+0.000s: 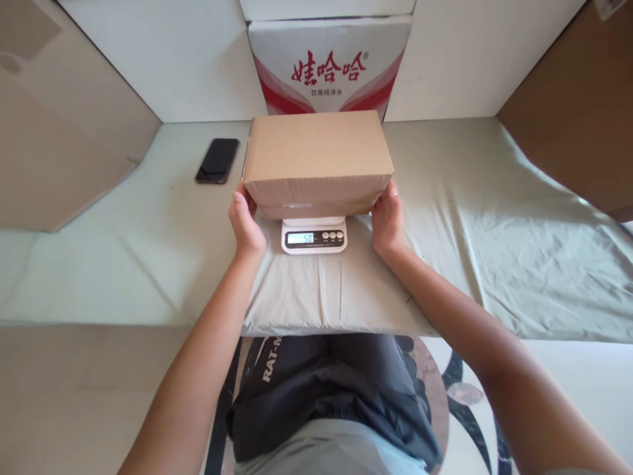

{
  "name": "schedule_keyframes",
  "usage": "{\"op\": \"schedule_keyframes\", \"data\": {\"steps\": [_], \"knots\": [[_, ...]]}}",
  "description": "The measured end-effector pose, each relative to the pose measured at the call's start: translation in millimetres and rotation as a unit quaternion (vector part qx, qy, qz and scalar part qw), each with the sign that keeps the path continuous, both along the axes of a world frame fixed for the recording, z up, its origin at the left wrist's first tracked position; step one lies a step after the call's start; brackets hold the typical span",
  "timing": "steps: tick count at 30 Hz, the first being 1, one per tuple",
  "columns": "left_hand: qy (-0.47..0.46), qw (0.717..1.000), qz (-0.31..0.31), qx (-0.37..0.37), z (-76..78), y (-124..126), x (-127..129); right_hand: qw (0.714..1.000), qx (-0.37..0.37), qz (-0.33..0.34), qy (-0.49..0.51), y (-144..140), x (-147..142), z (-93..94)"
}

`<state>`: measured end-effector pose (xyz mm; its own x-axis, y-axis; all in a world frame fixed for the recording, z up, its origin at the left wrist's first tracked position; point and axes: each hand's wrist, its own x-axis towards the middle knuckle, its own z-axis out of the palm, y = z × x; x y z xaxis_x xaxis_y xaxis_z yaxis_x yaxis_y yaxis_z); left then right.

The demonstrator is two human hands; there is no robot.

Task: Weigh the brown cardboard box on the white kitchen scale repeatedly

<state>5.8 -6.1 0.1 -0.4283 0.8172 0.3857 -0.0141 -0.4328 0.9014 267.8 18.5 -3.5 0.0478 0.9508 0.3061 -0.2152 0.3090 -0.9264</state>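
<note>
A closed brown cardboard box (316, 158) rests on a small white digital scale (314, 235) whose display is lit and reads about 50. My left hand (244, 224) grips the box's lower left corner. My right hand (388, 221) holds its lower right corner. The scale stands on a grey poly mailer bag (326, 297) that lies flat on a pale green cloth (494, 218).
A black phone (217, 160) lies on the cloth to the left of the box. Behind the box stands a white and red printed carton (329, 66). Brown cardboard panels lean at the far left (54, 132) and far right (578, 112). The surface's front edge is near my lap.
</note>
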Motion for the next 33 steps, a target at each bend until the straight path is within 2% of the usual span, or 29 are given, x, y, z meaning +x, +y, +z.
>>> {"op": "schedule_keyframes", "data": {"steps": [21, 33], "knots": [[0.002, 1.0, 0.012, 0.005, -5.2, 4.8, -4.3, 1.0, 0.01, -0.005, -0.014, -0.5, -0.3, -3.1], [0.004, 1.0, 0.025, 0.003, -0.2, 2.1, -0.8, 1.0, 0.014, 0.008, 0.0, -0.3, 0.3, -2.7]]}}
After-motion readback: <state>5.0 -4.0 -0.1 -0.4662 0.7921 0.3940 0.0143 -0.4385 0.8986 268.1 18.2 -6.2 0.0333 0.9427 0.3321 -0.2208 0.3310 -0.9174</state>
